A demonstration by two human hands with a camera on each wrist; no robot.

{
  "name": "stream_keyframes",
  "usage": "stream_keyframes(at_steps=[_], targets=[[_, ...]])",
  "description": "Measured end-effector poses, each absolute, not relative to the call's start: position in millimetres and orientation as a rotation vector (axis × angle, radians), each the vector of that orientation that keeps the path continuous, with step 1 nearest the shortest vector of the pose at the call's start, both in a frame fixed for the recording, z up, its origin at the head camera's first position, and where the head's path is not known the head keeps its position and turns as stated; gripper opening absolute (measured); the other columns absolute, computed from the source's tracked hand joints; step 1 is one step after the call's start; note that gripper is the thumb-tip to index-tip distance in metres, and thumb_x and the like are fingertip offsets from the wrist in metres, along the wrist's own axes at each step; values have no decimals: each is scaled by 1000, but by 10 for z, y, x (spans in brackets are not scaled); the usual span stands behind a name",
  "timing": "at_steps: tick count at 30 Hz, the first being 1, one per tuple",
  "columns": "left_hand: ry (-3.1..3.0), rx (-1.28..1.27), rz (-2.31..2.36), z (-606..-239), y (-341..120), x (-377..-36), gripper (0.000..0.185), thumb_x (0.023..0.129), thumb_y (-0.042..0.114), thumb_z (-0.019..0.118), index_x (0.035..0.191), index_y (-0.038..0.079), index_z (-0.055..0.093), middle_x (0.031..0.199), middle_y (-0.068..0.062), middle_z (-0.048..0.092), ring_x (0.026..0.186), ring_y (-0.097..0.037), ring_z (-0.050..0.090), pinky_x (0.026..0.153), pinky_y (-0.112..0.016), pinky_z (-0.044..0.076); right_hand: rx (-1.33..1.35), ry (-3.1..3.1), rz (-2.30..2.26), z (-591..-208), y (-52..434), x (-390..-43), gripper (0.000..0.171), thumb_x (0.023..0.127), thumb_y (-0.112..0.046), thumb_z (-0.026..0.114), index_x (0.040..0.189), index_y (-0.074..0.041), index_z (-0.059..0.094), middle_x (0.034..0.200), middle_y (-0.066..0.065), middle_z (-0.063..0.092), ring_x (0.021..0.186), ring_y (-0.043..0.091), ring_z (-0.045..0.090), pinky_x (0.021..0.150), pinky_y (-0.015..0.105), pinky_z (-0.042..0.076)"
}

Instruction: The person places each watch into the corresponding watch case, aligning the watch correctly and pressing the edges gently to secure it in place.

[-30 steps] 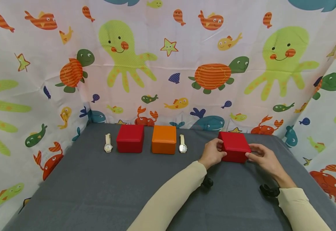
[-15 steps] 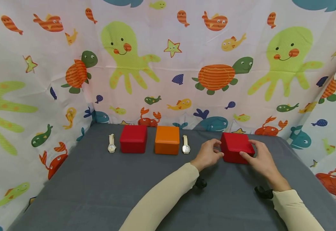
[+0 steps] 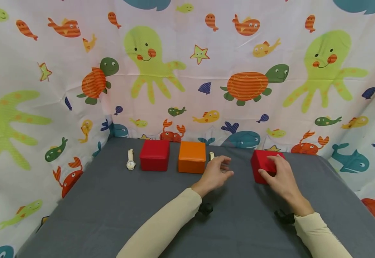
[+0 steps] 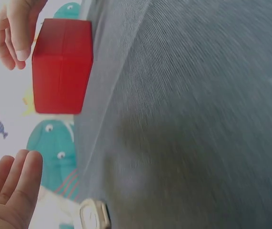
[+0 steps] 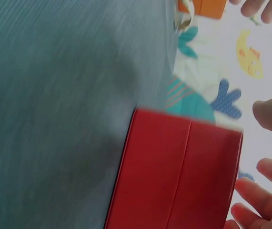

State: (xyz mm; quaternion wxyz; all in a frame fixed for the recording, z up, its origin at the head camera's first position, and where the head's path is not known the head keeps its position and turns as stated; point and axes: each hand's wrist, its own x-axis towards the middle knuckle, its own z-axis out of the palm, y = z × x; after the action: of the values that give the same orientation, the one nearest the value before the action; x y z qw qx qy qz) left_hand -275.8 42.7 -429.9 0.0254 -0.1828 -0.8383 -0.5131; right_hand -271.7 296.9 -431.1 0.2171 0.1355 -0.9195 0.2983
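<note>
My left hand (image 3: 214, 176) is in the air with loosely spread fingers, holding nothing. Just behind it lies a pale-strapped wristwatch (image 3: 211, 155), mostly hidden by the hand; its case (image 4: 92, 215) shows low in the left wrist view. The right-hand red box (image 3: 259, 167) stands on the grey cloth, its lid down. Over that box is my right hand (image 3: 283, 175), thumb and fingers apart. In the right wrist view its fingertips are by the upper edge of the red box (image 5: 176, 176); whether they touch cannot be told.
An orange box (image 3: 192, 157) stands left of my left hand. Further left are another red box (image 3: 154, 155) and a second wristwatch (image 3: 130, 160). The grey cloth (image 3: 110, 215) covers the table, and a sea-animal curtain (image 3: 181, 86) hangs behind it.
My left hand has let go of the right-hand red box and moved left to the wristwatch near the orange box. My right hand has loosened and shifted over the box's top. The view turned slightly.
</note>
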Motion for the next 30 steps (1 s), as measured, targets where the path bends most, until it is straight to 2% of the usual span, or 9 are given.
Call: stream_keyframes(at_steps=[6,11,15,22,30], targets=[[-2573,-582,-1561,-4307,158,-2717,40,87,12,71,124,11,59,117,-5,58,100,-20,62,81,-22,52,459,-2527,860,-4322,2715,-2767,67,78,-16,77,133,1,44,131,23,45,117,41,40,78,61,49],[-2535,-591,-1521,-4319,-35,-2699,42,85,11,73,124,6,58,115,-12,58,98,-26,62,83,-25,53,521,-2538,884,-4318,2492,-2811,65,78,-16,77,132,2,46,136,25,43,125,43,36,95,64,38],[-2523,-599,-1417,-4305,-188,-2675,41,85,12,73,123,4,58,111,-12,59,94,-25,60,82,-25,53,538,-2587,918,-4292,2316,-2833,64,81,-19,75,134,1,45,141,25,40,131,43,31,102,65,29],[-2540,-553,-1248,-4313,-435,-2599,43,86,16,72,126,8,58,119,-7,59,103,-22,56,88,-31,50,576,-2651,932,-4275,1989,-2873,65,83,-25,73,138,-5,44,143,20,41,133,39,32,104,62,29],[-2497,-503,-1225,-4324,-626,-2569,41,86,15,72,124,8,59,116,-11,59,102,-26,56,86,-36,52,625,-2687,993,-4273,1662,-2943,64,85,-29,72,137,-6,44,139,16,46,129,36,37,103,60,32]])
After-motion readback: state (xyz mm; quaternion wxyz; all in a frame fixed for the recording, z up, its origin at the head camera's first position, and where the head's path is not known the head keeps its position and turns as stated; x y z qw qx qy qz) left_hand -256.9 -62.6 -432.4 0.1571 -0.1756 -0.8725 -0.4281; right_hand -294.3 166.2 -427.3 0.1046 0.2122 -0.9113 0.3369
